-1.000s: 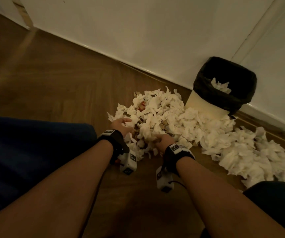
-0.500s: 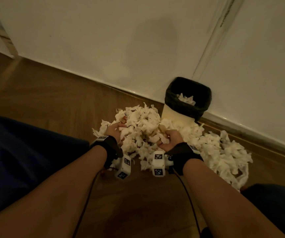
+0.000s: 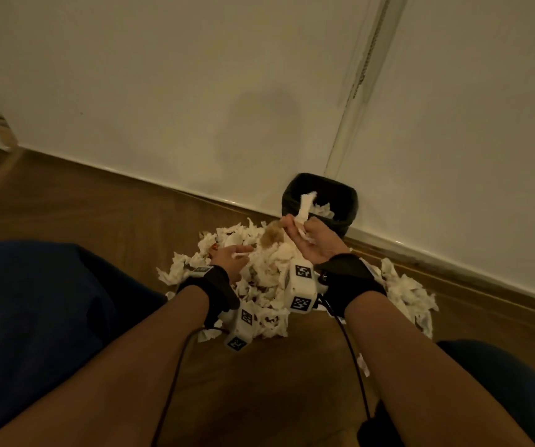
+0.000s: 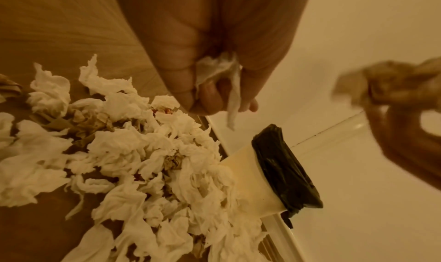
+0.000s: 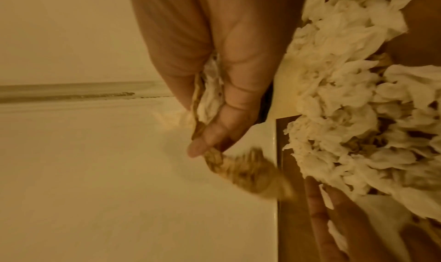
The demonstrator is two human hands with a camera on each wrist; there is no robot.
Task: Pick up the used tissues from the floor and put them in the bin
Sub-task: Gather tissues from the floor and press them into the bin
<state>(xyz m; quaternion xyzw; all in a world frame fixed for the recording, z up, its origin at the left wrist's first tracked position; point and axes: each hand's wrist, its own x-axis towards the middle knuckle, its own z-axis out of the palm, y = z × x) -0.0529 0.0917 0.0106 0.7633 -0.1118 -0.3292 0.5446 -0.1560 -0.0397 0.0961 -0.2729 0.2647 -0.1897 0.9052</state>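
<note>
Down on the wooden floor (image 3: 76, 201), seen from the head camera, a heap of crumpled used tissues (image 3: 269, 279) lies against the foot of the bin (image 3: 320, 201), which stands at the floor's far edge where it meets the white wall (image 3: 163, 91), its black liner (image 3: 346, 217) folded over the rim and a few tissues already inside. The right hand (image 3: 316, 243) is raised above the heap, palm up and close to the bin's near rim, its fingers curled round a white tissue and a brownish stained wad (image 3: 272, 237) that hangs off to its left; held this high and this near the opening, it looks ready for a drop into the bin. The left hand (image 3: 229, 259) sits lower, over the heap's left side, with a small white scrap pinched in it, probably gathering so both handfuls go in one trip. From the left wrist camera, the left hand (image 4: 214, 73) is closed on a white tissue scrap (image 4: 222, 77) whose tail dangles below the fingers, the heap (image 4: 133, 152) spreads beneath, and the bin (image 4: 257, 186) is just beyond it. From the right wrist camera, the right hand (image 5: 214, 88) grips white tissue in the palm while the thumb and fingers pinch the brownish wad (image 5: 248, 173), which is blurred; more tissues (image 5: 358, 115) crowd the floor along the wall's base beside it.
</note>
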